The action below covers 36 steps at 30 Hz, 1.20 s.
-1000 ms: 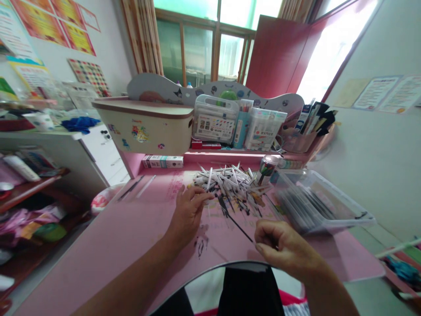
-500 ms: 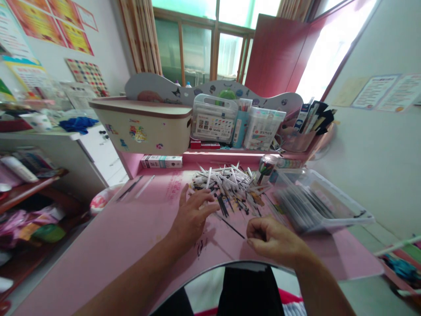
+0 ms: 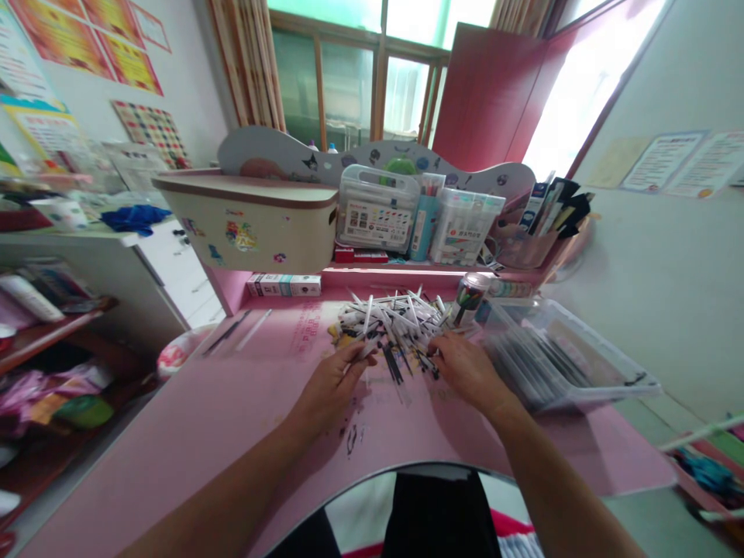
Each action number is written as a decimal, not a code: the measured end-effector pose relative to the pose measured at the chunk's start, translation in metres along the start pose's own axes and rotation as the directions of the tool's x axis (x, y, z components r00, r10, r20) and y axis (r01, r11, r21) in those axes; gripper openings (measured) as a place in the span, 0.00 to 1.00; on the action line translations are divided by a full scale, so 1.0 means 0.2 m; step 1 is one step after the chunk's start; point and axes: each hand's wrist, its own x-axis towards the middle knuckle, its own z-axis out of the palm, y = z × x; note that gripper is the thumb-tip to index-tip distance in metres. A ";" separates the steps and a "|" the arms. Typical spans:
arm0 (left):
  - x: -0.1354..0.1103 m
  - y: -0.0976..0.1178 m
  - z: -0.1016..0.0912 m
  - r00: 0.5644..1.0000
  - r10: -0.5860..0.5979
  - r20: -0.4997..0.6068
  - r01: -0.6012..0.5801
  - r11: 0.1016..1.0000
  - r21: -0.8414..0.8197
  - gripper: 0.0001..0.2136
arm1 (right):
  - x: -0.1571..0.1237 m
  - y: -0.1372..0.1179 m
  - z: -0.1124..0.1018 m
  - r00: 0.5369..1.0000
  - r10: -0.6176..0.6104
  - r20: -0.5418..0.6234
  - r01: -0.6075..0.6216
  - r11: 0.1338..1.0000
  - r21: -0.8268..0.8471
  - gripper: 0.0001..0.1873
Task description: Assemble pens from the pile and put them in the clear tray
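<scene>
Right hand [image 3: 468, 370] slid in to pens [image 3: 395, 316], near left hand [image 3: 331, 387].

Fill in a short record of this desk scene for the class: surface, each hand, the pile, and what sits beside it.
Surface: pink desk
Left hand: at the pile's near edge, grip unclear
Right hand: fingertips in the pile
Pile: white pens, loosely heaped
Beside: clear plastic box of dark pens, right of the pile

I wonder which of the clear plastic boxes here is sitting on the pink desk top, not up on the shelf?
The shallow clear plastic tray beside the right hand; the clear plastic handled case stands on the raised pink shelf instead.
</scene>
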 end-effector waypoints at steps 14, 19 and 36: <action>-0.01 -0.01 0.01 1.000 -0.026 0.016 0.026 1.000 -0.005 0.12 | -0.09 -0.05 0.09 0.977 0.210 0.032 -0.205 0.971 -0.127 0.09; -0.01 0.00 0.02 0.997 0.054 0.046 -0.061 0.983 0.174 0.13 | -0.11 -0.01 0.09 0.983 0.185 0.019 -0.183 0.981 -0.061 0.06; 0.00 -0.03 0.03 0.995 0.050 0.083 -0.074 0.946 0.317 0.16 | 0.05 -0.22 -0.03 0.928 -0.293 -0.232 0.361 0.865 0.349 0.07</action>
